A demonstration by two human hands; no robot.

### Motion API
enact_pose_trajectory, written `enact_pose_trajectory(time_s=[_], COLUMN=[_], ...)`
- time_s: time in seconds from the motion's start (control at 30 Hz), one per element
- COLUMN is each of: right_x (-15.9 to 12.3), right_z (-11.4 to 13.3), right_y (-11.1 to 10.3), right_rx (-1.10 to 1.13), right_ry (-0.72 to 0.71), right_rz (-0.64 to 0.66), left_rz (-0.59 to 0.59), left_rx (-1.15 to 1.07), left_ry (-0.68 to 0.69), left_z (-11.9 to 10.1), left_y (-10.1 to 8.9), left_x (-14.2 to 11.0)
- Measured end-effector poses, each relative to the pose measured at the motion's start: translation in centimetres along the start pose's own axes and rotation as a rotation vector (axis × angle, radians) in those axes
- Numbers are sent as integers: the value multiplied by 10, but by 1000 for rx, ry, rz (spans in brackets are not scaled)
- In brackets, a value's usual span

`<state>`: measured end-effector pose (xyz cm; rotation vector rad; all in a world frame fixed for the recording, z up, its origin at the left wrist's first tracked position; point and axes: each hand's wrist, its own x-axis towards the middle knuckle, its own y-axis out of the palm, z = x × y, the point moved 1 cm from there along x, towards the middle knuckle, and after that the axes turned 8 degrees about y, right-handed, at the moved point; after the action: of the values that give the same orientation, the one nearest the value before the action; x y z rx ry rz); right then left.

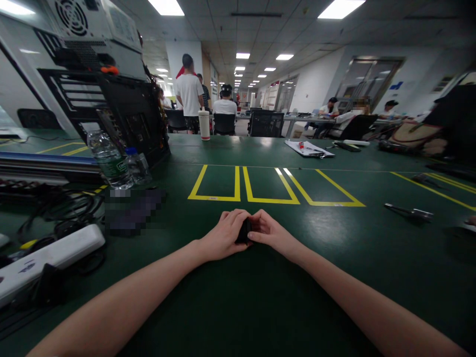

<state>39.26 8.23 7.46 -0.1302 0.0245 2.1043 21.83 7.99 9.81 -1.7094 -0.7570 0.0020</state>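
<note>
Between my hands, low over the green tabletop (253,297), is a small black object (244,232), mostly covered by fingers, so its kind cannot be made out. My left hand (226,233) is closed round its left side and top. On the other side, my right hand (268,229) pinches it with thumb and curled fingers. Just beyond the hands, yellow tape (273,201) marks three open-backed boxes on the table.
At left stand a computer case (126,114), a water bottle (109,156), a smaller blue-capped bottle (137,166) and a white power strip (52,260) among cables. A metal tool (409,212) lies right. Farther back are a clipboard (308,148) and a white tumbler (204,125). Several people are in the background.
</note>
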Motion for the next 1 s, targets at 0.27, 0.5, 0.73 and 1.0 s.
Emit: enact_pose_trajectory(time_s=[0.27,0.5,0.73,1.0], right_x=[-3,0,-1,0], right_z=[6,2,4,1], right_y=[3,1,1,1], right_rx=[37,35,83,37], right_ry=[-5,18,0,24], right_rz=[-36,-35,-19,-42], left_rz=[9,-10,-2,13], left_rx=[-2,8,-7,-11], left_ry=[12,12,5,-7], left_z=[-2,3,-1,-3], left_y=[-2,3,-1,-4], left_x=[0,0,0,1])
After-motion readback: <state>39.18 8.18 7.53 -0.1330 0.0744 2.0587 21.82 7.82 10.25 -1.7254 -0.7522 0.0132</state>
